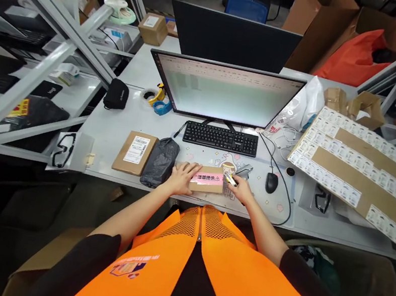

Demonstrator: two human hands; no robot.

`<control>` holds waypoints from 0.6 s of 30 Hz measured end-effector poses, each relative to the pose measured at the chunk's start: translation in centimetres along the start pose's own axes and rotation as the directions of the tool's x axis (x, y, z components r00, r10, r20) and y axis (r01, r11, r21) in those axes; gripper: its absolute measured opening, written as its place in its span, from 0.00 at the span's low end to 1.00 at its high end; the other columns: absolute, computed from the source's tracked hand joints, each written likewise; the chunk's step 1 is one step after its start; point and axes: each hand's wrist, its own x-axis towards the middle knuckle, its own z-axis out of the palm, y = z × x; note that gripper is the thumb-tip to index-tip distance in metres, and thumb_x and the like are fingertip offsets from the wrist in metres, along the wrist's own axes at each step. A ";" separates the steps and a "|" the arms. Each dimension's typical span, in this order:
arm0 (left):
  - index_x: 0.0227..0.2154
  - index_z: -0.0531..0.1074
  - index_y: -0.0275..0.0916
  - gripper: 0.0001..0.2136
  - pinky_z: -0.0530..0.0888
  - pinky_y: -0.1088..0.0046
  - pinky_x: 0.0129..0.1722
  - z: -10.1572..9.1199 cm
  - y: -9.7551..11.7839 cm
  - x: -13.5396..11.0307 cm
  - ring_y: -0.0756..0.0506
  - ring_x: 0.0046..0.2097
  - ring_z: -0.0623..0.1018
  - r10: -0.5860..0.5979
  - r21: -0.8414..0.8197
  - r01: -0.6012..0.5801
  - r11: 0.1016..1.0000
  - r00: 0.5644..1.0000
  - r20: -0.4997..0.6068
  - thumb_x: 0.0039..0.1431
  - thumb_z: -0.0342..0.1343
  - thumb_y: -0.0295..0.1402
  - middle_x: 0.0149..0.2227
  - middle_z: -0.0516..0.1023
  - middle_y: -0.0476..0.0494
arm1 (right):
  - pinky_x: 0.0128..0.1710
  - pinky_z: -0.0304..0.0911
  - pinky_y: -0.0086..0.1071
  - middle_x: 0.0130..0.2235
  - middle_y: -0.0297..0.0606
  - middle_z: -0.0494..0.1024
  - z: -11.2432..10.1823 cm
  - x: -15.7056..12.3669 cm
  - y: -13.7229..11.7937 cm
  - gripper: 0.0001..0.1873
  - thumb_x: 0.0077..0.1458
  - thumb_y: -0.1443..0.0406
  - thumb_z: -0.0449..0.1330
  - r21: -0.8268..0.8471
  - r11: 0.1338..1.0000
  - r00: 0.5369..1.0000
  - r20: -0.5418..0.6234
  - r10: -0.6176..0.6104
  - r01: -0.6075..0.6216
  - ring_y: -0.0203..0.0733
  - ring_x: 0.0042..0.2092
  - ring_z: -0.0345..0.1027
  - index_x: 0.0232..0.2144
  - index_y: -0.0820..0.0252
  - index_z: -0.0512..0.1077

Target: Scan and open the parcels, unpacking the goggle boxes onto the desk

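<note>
A small cardboard box (pixel 206 186) with a pink printed label on top lies on the desk mat in front of me. My left hand (pixel 182 178) grips its left end, fingers over the top. At the box's right end, my right hand (pixel 241 189) is closed around a box cutter (pixel 230 178) with some yellow on it. The tip of the cutter is by the box's right edge; whether it touches cannot be made out. Just left of my left hand sits a black plastic-wrapped parcel (pixel 160 162), beside a flat brown carton (pixel 134 153) with a white label.
Behind the box stand a keyboard (pixel 220 138) and a lit monitor (pixel 223 93). A mouse (pixel 272 183) and its cable lie to the right. Tape rolls (pixel 162 106) are at the back left. A large cardboard sheet (pixel 363 169) covered in stickers juts over the desk's right side.
</note>
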 end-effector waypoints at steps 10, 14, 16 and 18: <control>0.81 0.41 0.49 0.61 0.69 0.42 0.61 0.1 -0.1 -0.4 0.23 0.72 0.57 0.000 -0.033 -0.002 0.999 0.999 -0.048 0.49 0.73 0.45 0.78 0.54 0.32 | 0.49 0.74 0.40 0.43 0.39 0.87 0.0 -1.0 0.5 0.25 0.53 0.63 0.66 0.045 0.994 0.994 0.044 -0.099 0.097 0.50 0.44 0.80 0.54 0.58 0.84; 0.81 0.42 0.47 0.61 0.71 0.44 0.59 0.2 -0.3 -0.3 0.23 0.72 0.57 0.003 -0.052 -0.006 0.999 0.998 -0.057 0.48 0.72 0.45 0.77 0.56 0.32 | 0.50 0.73 0.40 0.45 0.41 0.86 0.4 -2.1 0.9 0.25 0.53 0.62 0.67 0.005 0.996 0.995 0.051 -0.090 0.089 0.51 0.46 0.80 0.54 0.57 0.83; 0.80 0.43 0.47 0.61 0.72 0.44 0.59 0.3 -0.3 -0.3 0.23 0.72 0.58 0.020 -0.051 -0.023 0.998 0.998 -0.067 0.48 0.72 0.45 0.77 0.56 0.33 | 0.49 0.72 0.39 0.45 0.41 0.86 0.6 -2.8 1.3 0.25 0.55 0.60 0.66 -0.027 0.996 0.995 0.048 -0.086 0.087 0.51 0.46 0.80 0.55 0.57 0.83; 0.80 0.44 0.47 0.60 0.72 0.45 0.59 0.3 -0.2 -0.4 0.23 0.71 0.58 0.036 -0.047 -0.039 0.998 0.997 -0.070 0.48 0.72 0.44 0.77 0.57 0.34 | 0.47 0.72 0.38 0.43 0.40 0.86 0.5 -3.5 1.7 0.24 0.56 0.59 0.66 -0.067 0.992 0.992 0.065 -0.105 0.110 0.50 0.44 0.79 0.54 0.56 0.83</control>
